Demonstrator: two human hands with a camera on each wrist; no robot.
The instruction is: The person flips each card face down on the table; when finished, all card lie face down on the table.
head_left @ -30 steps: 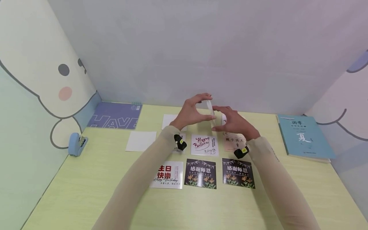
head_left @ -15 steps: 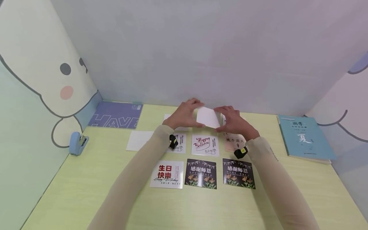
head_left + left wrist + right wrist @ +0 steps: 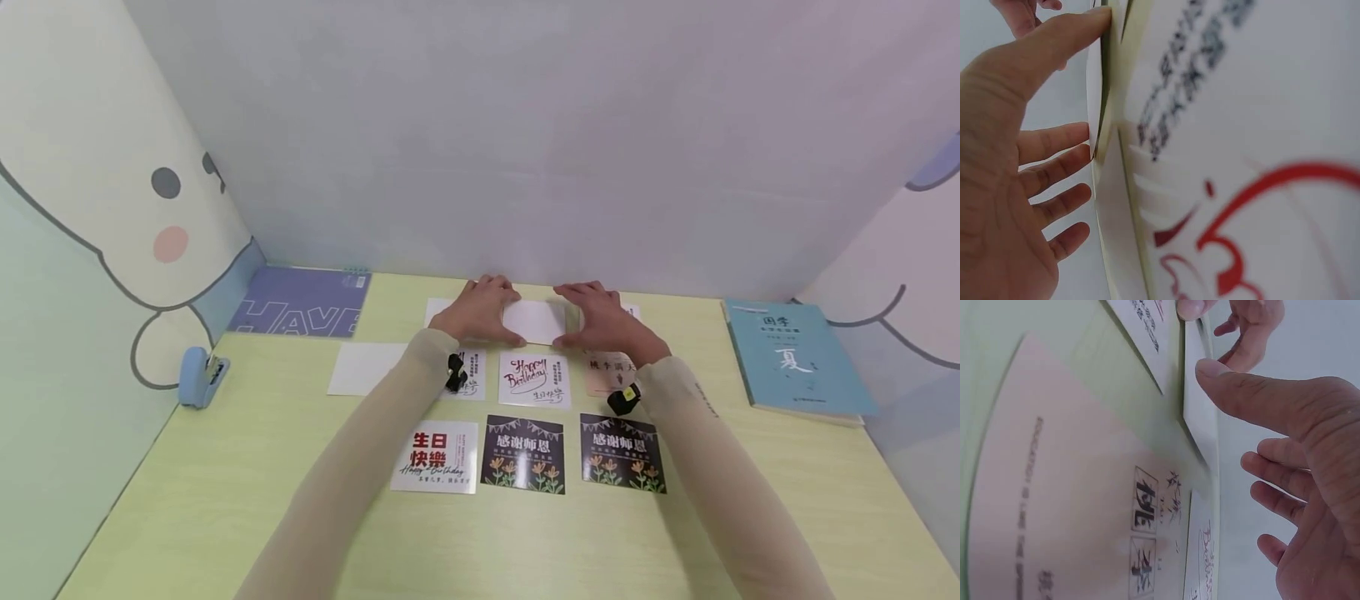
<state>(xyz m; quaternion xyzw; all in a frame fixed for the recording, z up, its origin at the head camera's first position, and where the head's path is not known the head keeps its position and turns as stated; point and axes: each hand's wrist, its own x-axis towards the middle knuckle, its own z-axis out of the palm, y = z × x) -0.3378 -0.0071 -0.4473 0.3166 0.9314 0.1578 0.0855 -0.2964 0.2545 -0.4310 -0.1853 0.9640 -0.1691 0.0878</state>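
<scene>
A blank white card [image 3: 536, 321] lies nearly flat at the back of the table, between both hands. My left hand [image 3: 477, 312] holds its left side, thumb on the near edge and forefinger at the far edge; the left wrist view shows a narrow gap under the card [image 3: 1095, 81]. At the card's near right corner, the thumb of my right hand [image 3: 606, 323] touches it. The other right fingers [image 3: 1279, 475] stand apart from the card, loosely bent. Just in front lies a Happy Birthday card [image 3: 534, 379].
A pink card [image 3: 609, 373] and another birthday card [image 3: 471, 372] flank the middle row. Nearer lie a red-lettered card [image 3: 435, 456] and two dark flower cards [image 3: 522, 454] [image 3: 622, 452]. A blank card [image 3: 363, 368], purple notebook [image 3: 300, 302], blue stapler [image 3: 201, 377] and blue book [image 3: 797, 357] surround them.
The white card has gone from upright on edge to nearly flat on the table. My left hand has come down with it; the right hand's fingers have spread off it.
</scene>
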